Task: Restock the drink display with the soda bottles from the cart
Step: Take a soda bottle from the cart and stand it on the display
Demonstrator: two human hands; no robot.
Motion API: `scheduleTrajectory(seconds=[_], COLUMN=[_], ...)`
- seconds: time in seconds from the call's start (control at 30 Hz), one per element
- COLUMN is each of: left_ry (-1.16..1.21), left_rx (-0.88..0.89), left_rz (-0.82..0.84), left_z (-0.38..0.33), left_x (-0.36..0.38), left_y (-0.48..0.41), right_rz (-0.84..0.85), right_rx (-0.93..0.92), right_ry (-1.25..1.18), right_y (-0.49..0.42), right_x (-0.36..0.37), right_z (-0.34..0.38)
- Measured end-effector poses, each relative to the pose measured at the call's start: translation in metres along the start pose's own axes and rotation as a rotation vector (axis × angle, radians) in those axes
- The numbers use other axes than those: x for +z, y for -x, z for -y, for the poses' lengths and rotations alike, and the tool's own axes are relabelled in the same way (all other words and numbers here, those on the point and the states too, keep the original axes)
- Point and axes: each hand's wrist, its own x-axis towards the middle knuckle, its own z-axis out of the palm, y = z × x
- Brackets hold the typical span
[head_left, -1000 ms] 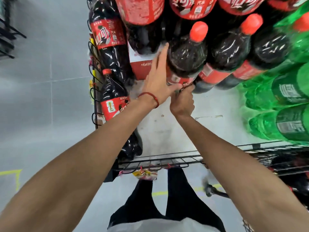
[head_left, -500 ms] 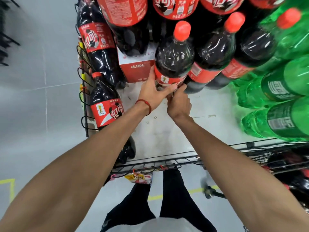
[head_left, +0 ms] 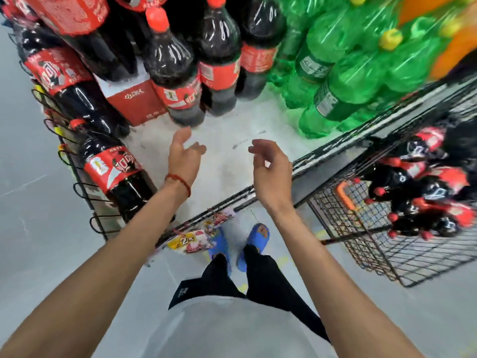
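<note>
Hands first: your left hand and right hand both hang loose and hold nothing, just over the white shelf. The cart is on your right, with the soda bottles piled inside. Take one with both hands, low on its body, and stand it up beside the cola row.

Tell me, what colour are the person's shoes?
The shoes are blue; the head view shows them.
</note>
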Motion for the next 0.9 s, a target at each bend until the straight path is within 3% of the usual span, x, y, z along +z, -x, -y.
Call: scheduleTrajectory(seconds=[0.23, 0.47, 0.63, 0.9], left_ry=[-0.105, -0.106, -0.233, -0.398], left_rx=[0.162, 0.111, 0.106, 0.156], left_rz=[0.258, 0.376, 0.574, 0.806], left_z=[-0.008, 0.023, 0.053, 0.061], left_x=[0.069, 0.179, 0.270, 0.381], left_y=[0.107, 0.193, 0.249, 0.277], right_rz=[-0.114, -0.195, -0.301, -0.482], right_rx=[0.130, 0.213, 0.297, 0.446], right_ry=[-0.167, -0.275, -0.319, -0.385], right_y=[0.055, 0.092, 0.114, 0.108], right_x=[-0.096, -0.211, -0.301, -0.386], right_z=[-0.053, -0.111, -0.153, -0.215])
